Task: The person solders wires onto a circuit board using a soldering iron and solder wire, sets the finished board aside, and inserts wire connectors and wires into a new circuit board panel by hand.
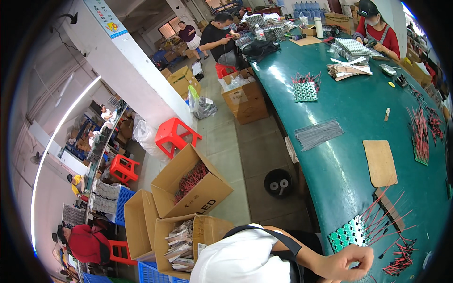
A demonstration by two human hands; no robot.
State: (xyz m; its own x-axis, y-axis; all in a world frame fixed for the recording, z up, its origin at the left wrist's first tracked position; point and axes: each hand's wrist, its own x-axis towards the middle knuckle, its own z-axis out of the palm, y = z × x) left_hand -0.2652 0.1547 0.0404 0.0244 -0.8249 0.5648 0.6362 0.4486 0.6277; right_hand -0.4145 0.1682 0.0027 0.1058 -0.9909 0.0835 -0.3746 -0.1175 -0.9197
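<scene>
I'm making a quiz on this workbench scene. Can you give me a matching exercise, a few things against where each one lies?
Things:
1. bundle of grey wires
2. brown board
3. black round bin
4. red stool

Places:
A. on the floor beside the table's edge
B. in the aisle near the white pillar
C. on the green table, near its left edge
D. on the table, right of the grey wires

Pairs: 1-C, 2-D, 3-A, 4-B

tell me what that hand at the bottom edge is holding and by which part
Cannot be told: the hand has curled fingers beside the green circuit board with thin red wires.
</scene>
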